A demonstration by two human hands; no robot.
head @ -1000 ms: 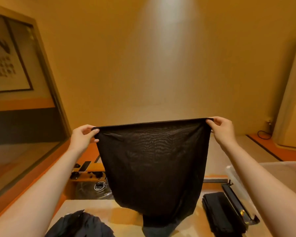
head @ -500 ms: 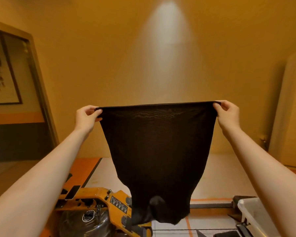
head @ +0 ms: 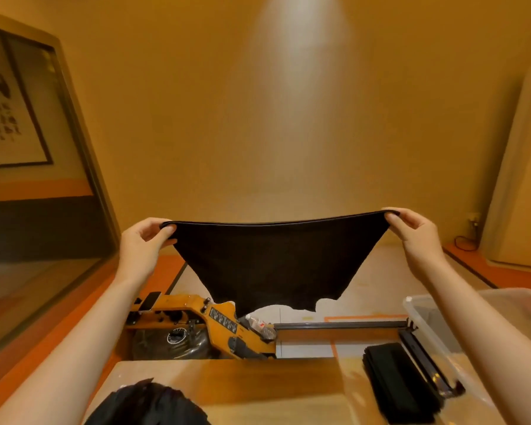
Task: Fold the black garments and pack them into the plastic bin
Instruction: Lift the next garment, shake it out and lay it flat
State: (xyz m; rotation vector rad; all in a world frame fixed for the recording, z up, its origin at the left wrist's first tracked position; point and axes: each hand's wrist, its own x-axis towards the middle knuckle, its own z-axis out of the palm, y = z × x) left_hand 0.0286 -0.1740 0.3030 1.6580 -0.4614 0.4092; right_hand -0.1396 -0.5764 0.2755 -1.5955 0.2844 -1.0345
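A black garment point(head: 273, 265) is held up in the air, above and beyond the far edge of the tabletop point(head: 258, 381), spread by its top hem between both hands. The hem's left corner is pinched by the left hand point(head: 141, 243), thumb and fingers curled round it. The right corner is pinched the same way by the right hand point(head: 411, 231).

Fabric is judged thin, light and soft, with no stiffness: the hem sags in the middle and the cloth tapers to a ragged, drooping lower edge. The hem corners are judged the right place to hold, since the bound hem gives a firm line to fold along. Slipping is judged unlikely, but the loose lower part could swing and bunch when laid down.

Look: matt black, plain, a narrow bound band along the top, roughly triangular as held.

A folded black stack point(head: 396, 381) is seen at the right edge by the plastic bin point(head: 423, 320); inside it or just beside cannot be told. A crumpled black pile point(head: 147, 406) lies at the near edge, left of middle.
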